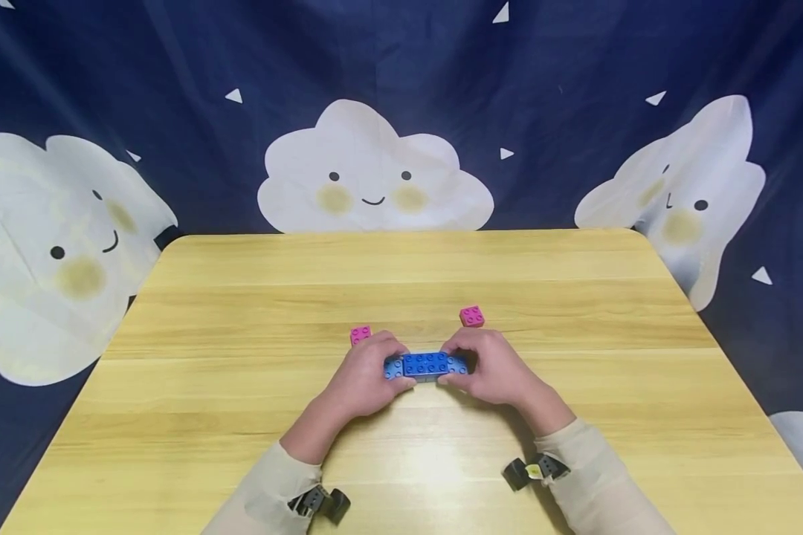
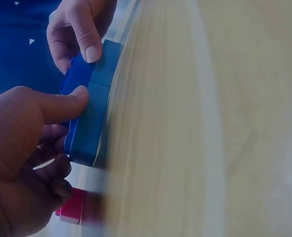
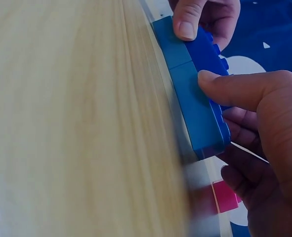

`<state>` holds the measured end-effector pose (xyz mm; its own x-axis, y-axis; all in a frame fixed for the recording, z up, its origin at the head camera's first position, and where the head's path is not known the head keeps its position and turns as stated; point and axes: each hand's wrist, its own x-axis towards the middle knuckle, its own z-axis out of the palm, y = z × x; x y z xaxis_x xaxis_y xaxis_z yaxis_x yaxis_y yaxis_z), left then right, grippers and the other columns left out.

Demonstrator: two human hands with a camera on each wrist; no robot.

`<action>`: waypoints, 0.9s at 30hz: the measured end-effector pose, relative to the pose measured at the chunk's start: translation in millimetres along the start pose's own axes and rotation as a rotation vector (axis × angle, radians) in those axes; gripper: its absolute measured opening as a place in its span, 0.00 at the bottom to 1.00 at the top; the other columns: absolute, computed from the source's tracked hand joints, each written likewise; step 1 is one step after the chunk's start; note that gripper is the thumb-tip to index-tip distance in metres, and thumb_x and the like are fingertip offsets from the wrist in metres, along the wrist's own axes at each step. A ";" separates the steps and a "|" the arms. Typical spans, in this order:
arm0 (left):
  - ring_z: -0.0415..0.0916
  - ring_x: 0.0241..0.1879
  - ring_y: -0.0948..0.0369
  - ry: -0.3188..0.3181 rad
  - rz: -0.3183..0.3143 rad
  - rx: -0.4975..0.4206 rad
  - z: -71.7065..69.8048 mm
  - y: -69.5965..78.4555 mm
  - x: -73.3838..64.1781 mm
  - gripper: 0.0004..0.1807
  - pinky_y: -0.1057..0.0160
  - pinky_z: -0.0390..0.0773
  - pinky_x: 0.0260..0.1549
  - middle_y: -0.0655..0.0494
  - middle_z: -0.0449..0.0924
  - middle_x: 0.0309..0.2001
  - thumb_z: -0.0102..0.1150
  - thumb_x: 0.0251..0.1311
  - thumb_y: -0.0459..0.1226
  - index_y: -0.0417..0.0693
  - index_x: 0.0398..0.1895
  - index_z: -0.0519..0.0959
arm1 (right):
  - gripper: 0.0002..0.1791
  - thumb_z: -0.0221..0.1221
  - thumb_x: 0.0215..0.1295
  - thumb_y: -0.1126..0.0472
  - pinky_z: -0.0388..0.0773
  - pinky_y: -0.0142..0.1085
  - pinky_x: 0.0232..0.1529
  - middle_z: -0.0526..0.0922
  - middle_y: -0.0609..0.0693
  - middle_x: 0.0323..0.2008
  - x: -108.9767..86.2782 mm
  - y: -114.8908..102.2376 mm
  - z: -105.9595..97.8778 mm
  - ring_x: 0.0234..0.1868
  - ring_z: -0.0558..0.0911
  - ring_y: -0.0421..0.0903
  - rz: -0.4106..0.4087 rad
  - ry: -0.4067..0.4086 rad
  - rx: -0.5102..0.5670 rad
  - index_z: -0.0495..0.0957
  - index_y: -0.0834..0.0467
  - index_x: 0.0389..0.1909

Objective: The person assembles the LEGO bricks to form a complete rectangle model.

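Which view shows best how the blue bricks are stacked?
The right wrist view: the blue bricks show side-on, two lighter ones end to end under a darker one, pinched by the right hand. The left wrist view shows the same side, partly hidden. The head view shows only their studded tops.

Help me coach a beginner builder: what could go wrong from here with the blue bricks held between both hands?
The blue brick stack is gripped only at its ends by the left hand and right hand; uneven squeezing might split the seam between the two lower bricks. The pink brick by the left hand lies close to the knuckles and could get knocked. The other pink brick seems safer.
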<state>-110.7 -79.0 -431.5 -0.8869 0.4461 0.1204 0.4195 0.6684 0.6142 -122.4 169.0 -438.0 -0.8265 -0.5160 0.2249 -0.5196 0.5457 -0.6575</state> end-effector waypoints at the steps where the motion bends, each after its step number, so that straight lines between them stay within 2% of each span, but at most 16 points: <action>1: 0.74 0.41 0.61 0.005 0.000 0.000 -0.4 -1.1 -0.9 0.19 0.58 0.75 0.46 0.62 0.76 0.40 0.78 0.50 0.44 0.46 0.42 0.84 | 0.18 0.80 0.46 0.58 0.76 0.40 0.42 0.81 0.38 0.35 0.0 0.0 0.3 0.36 0.77 0.41 0.004 -0.002 0.000 0.84 0.52 0.38; 9: 0.74 0.41 0.59 0.039 -0.002 0.032 -5.8 -8.1 -5.9 0.21 0.55 0.74 0.47 0.60 0.76 0.39 0.79 0.48 0.45 0.46 0.41 0.84 | 0.19 0.80 0.45 0.58 0.76 0.40 0.42 0.82 0.39 0.35 0.4 1.4 1.3 0.36 0.77 0.40 0.013 -0.003 0.007 0.84 0.52 0.38; 19: 0.71 0.35 0.60 0.006 -0.085 0.005 -8.7 -11.7 -9.0 0.20 0.58 0.73 0.41 0.61 0.74 0.33 0.80 0.46 0.45 0.45 0.39 0.84 | 0.19 0.80 0.44 0.58 0.76 0.40 0.43 0.82 0.38 0.35 2.0 4.7 1.7 0.36 0.78 0.40 0.011 0.001 0.016 0.84 0.53 0.38; 27: 0.69 0.33 0.60 -0.007 -0.104 -0.008 -8.1 -10.3 -9.2 0.19 0.58 0.72 0.38 0.60 0.74 0.31 0.80 0.47 0.42 0.42 0.38 0.84 | 0.21 0.81 0.44 0.57 0.76 0.40 0.44 0.82 0.39 0.36 2.7 5.0 -1.1 0.38 0.78 0.39 0.023 -0.006 0.010 0.84 0.54 0.39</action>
<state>-108.5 -94.8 -432.6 -0.9242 0.3786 0.0506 0.3239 0.7066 0.6292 -127.4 171.1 -439.9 -0.8368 -0.5075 0.2053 -0.4984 0.5510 -0.6694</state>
